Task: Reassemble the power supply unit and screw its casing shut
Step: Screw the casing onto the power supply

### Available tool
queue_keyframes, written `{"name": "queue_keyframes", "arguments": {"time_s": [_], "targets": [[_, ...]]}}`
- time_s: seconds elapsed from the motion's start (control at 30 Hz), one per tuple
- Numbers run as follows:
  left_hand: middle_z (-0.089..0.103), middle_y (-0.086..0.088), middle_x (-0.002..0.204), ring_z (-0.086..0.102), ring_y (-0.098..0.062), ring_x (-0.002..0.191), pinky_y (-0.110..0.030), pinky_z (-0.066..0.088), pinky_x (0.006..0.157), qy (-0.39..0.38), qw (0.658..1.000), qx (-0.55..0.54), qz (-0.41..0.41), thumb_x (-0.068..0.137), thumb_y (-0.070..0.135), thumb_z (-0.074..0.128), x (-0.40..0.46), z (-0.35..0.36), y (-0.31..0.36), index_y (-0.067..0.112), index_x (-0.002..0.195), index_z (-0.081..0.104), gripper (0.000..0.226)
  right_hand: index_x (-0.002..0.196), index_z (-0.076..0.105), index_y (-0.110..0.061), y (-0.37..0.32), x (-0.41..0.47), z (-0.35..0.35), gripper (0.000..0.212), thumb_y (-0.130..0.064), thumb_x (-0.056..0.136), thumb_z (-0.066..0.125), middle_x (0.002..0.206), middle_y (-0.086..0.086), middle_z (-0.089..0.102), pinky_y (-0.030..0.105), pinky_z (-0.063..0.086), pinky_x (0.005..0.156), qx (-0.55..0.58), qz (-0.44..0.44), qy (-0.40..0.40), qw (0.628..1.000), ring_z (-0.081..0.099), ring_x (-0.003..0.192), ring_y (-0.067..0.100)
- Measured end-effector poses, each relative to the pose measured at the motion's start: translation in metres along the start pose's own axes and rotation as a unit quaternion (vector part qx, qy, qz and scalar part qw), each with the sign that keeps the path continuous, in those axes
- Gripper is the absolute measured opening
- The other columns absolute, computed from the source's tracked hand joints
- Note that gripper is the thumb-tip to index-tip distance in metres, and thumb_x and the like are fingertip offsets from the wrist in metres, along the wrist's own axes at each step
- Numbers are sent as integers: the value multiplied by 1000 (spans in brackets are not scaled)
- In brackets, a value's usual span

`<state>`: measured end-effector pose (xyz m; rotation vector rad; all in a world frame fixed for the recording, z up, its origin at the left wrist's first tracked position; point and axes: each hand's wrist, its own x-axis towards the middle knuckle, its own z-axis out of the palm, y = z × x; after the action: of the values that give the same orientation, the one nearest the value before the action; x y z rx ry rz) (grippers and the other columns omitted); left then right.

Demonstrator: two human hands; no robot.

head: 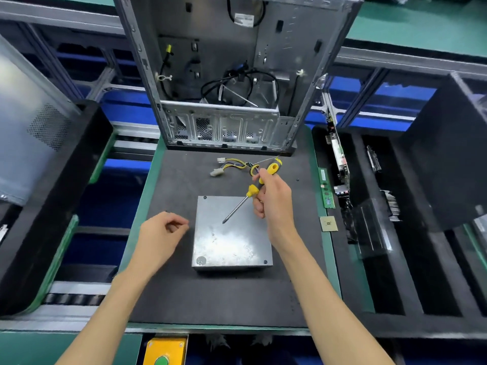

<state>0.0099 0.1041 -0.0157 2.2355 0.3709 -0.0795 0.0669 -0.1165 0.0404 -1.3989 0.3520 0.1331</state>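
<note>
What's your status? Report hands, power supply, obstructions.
Right hand grips screwdriver, tip over power supply casing. Left hand beside casing, fingers curled, contents unclear. Casing flat on mat, lid on. Nothing blocking.

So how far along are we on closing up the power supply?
Done, by the look of it: the lid sits on the power supply unit, with screws showing at three corners. In hand: the right hand holds the screwdriver, tip over the lid; the left hand is curled, perhaps pinching a screw. Left: the far right corner, hidden behind the right hand.
</note>
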Motion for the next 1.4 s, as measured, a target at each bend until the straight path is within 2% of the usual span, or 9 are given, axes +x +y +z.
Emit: {"name": "queue_keyframes", "arguments": {"time_s": [0.17, 0.27, 0.4, 0.6, 0.73, 0.87, 1.07, 1.27, 1.4], "targets": [[64, 0, 79, 57, -19, 71, -31, 42, 65, -73, 989, 120, 40, 87, 7, 70, -1, 18, -4, 13, 77, 66, 12, 78, 59, -14, 2, -2, -18, 28, -27, 103, 52, 50, -10, 39, 19, 22, 38, 26, -6, 27, 999, 26, 41, 9], [59, -1, 81, 56, -25, 77, -35, 41, 66, -106, 976, 183, 47, 89, 15, 66, 1, 18, 3, 9, 81, 64, 10, 73, 59, -16, 0, -1, -39, 30, -26, 101, 53, 52, -8, 37, 19, 22, 38, 39, -2, 72, 997, 27, 41, 9], [60, 3, 84, 57, -22, 74, -36, 44, 68, -26, 980, 180, 76, 90, 8, 61, 4, 6, 30, 14, 88, 68, 10, 61, 60, -22, -3, 2, -78, 36, -23, 96, 54, 51, -10, 36, 19, 21, 36, 61, 23, 158, 985, 29, 38, 7], [59, 6, 89, 55, -17, 77, -34, 43, 75, 60, 968, 135, 203, 90, 4, 58, 0, 12, 101, 19, 95, 69, 18, 71, 57, -18, 3, 0, -138, 18, -33, 80, 55, 51, -9, 37, 19, 21, 36, 82, 24, 232, 969, 25, 39, 8], [64, 7, 84, 58, -17, 80, -33, 46, 75, -101, 938, 108, 314, 89, 8, 67, -24, 65, 145, 17, 95, 69, 11, 72, 55, -16, 8, -3, -161, 16, -32, 74, 54, 51, -8, 32, 19, 20, 35, 101, 26, 245, 964, 20, 40, 10], [66, 3, 95, 60, -21, 95, -36, 47, 81, -282, 870, 211, 346, 92, 20, 63, -40, 129, 160, 20, 100, 64, 8, 62, 56, -22, 12, -8, -176, 20, -31, 79, 54, 53, -7, 30, 19, 17, 36, 103, 32, 246, 963, 18, 41, 11], [66, -14, 104, 62, -39, 100, -42, 51, 79, -342, 809, 385, 286, 87, 10, 56, -41, 188, 159, 10, 92, 52, 6, 69, 56, -19, 15, -14, -195, 22, -34, 85, 54, 56, -3, 35, 20, 19, 36, 106, 40, 233, 966, 21, 41, 8], [67, -18, 102, 63, -42, 96, -42, 50, 77, -301, 835, 386, 252, 89, 3, 51, -39, 204, 153, 7, 93, 61, 12, 74, 57, -17, 18, -16, -204, 23, -37, 84, 53, 60, -1, 37, 20, 19, 38, 118, 31, 206, 971, 23, 42, 10], [71, -1, 79, 69, -24, 76, -27, 54, 74, -265, 933, 178, 167, 90, 9, 65, -39, 197, 166, 20, 79, 67, 16, 85, 56, -14, 16, -15, -208, 26, -36, 96, 50, 58, -1, 34, 22, 24, 40, 137, 6, 184, 973, 28, 42, 13]]}}
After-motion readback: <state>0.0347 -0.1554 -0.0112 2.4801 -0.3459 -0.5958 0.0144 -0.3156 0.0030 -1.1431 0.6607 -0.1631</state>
